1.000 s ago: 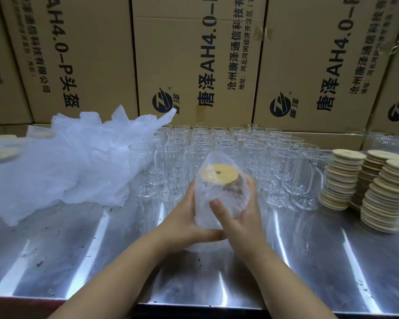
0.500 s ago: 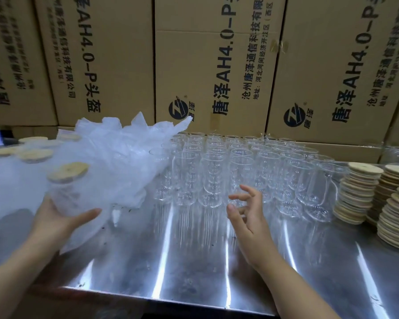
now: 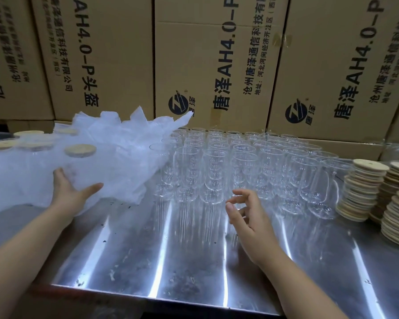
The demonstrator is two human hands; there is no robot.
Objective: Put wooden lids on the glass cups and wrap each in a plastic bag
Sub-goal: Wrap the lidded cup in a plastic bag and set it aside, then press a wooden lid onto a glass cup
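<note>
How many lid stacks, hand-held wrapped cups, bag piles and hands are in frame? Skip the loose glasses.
Wooden lid stacks: 3
Wrapped cup, gripped by the left hand: 1
Plastic bag pile: 1
Hands, left hand plus right hand: 2
Total: 7

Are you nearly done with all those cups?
Not nearly. Done: a few finished cups, lidded and apparently bagged, stand at the far left. In hand: the left hand holds another wrapped cup with its wooden lid on; the right hand is empty, near the bare glass cups. Left: those many rows need lids and bags; stacks of wooden lids and a pile of plastic bags wait.
</note>
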